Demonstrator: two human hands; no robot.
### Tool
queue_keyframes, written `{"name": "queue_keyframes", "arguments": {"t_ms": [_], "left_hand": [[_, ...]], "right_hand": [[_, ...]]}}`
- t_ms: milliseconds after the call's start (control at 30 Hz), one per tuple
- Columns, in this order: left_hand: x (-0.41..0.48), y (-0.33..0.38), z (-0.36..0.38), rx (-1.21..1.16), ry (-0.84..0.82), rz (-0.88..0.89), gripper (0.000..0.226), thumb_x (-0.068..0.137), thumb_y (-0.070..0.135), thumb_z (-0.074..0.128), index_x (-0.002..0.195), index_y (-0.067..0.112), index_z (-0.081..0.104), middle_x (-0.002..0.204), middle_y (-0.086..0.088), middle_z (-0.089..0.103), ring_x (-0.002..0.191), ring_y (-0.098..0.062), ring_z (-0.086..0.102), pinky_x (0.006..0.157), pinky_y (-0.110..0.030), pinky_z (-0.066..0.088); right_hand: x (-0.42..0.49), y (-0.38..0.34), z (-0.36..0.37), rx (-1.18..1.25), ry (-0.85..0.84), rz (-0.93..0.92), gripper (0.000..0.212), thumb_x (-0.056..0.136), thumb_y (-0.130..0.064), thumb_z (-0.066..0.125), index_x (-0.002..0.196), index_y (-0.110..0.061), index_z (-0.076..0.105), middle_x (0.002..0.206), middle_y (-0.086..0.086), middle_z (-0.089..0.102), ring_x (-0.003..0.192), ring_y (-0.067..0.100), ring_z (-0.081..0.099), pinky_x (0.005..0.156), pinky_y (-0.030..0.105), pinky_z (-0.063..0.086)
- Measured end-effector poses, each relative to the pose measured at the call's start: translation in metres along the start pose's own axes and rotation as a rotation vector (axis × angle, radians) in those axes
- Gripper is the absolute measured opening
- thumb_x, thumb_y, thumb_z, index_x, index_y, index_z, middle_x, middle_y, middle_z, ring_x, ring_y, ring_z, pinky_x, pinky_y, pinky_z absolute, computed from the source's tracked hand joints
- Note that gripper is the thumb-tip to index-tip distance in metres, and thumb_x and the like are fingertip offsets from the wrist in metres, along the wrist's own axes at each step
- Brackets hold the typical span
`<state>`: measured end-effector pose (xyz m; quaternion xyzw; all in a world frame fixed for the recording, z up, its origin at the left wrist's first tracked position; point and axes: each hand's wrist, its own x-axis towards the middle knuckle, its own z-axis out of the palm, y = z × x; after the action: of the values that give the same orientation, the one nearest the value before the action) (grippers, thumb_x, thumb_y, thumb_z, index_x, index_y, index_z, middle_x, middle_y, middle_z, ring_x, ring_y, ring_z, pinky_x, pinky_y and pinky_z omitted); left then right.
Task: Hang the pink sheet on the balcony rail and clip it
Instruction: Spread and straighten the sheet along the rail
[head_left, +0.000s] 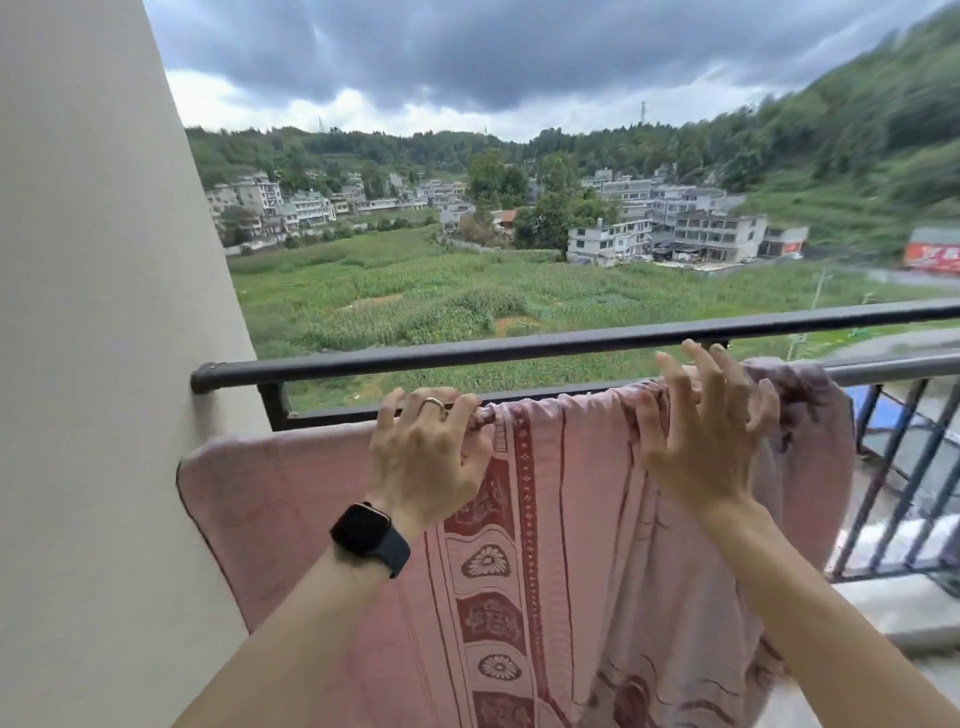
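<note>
A pink sheet (571, 519) with dark red patterned bands hangs draped over the lower balcony rail (893, 371). My left hand (426, 457), with a ring and a black watch, grips the bunched top edge of the sheet at the rail. To its right, my right hand (706, 436) has its fingers spread and half curled over the top fold of the sheet; whether it pinches the cloth is unclear. No clip is in sight.
A thick black round bar (467, 353) runs across above and beyond the draped rail. A cream wall (104, 312) closes off the left. Black vertical railing bars (883, 467) stand at the right, with the balcony ledge (909, 608) below them.
</note>
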<state>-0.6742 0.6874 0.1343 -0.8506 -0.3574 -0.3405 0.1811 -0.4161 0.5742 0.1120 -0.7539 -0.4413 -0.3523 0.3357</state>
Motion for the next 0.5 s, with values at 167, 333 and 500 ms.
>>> {"name": "queue_keyframes", "arguments": {"t_ms": [167,333,500], "left_hand": [[0.009,0.029,0.014,-0.016,-0.024,-0.137,0.044,0.096,0.051,0.035,0.112,0.023,0.064,0.087,-0.003,0.072,0.086,-0.025,0.064,0.088,-0.041,0.040],[0.002,0.009,0.015,0.032,0.032,-0.253,0.060,0.098,0.055,0.022,0.105,0.016,0.067,0.076,-0.010,0.070,0.079,-0.030,0.064,0.081,-0.043,0.042],[0.003,0.004,0.009,0.098,0.015,-0.273,0.063,0.097,0.054,0.020,0.101,0.014,0.069,0.082,-0.016,0.070,0.081,-0.035,0.062,0.077,-0.046,0.042]], "right_hand": [[0.026,0.069,0.003,0.046,-0.030,-0.285,0.041,0.100,-0.050,0.041,0.105,-0.019,0.067,0.111,0.010,0.057,0.100,0.031,0.052,0.087,0.050,0.042],[0.071,0.119,-0.003,0.084,0.042,-0.242,0.034,0.103,-0.035,0.048,0.089,-0.008,0.062,0.087,0.012,0.058,0.078,0.030,0.056,0.062,0.038,0.045],[0.072,0.206,-0.019,0.012,-0.049,0.114,0.043,0.101,-0.042,0.037,0.096,-0.010,0.066,0.103,0.013,0.058,0.102,0.032,0.045,0.086,0.044,0.033]]}}
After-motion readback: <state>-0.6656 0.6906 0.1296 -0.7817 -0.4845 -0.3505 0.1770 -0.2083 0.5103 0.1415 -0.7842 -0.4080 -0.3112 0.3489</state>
